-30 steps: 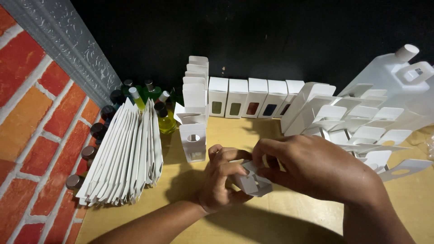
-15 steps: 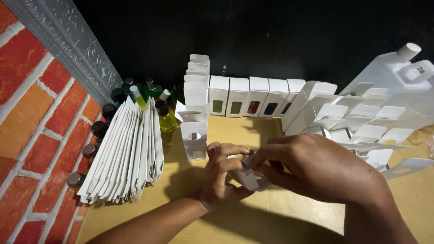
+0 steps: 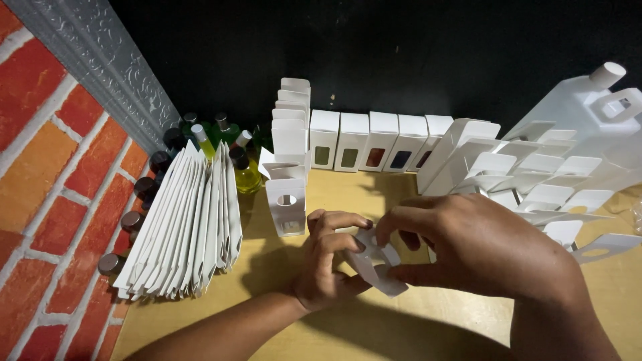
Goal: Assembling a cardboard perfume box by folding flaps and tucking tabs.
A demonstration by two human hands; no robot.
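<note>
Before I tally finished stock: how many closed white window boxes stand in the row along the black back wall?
5, side by side: first, second, third, fourth, fifth, partly covered by leaning flat cartons, which may hide more.

carton: small white card box with a round cut-out window, you hold it between both hands
state: partly folded, not closed up; a flap end sticks out low toward you
pose: tilted, long side running from upper left to lower right, window face up toward you
place: just above the tan tabletop, centre of view, in front of the standing open box
hidden: upper right part covered by your fingers
</note>
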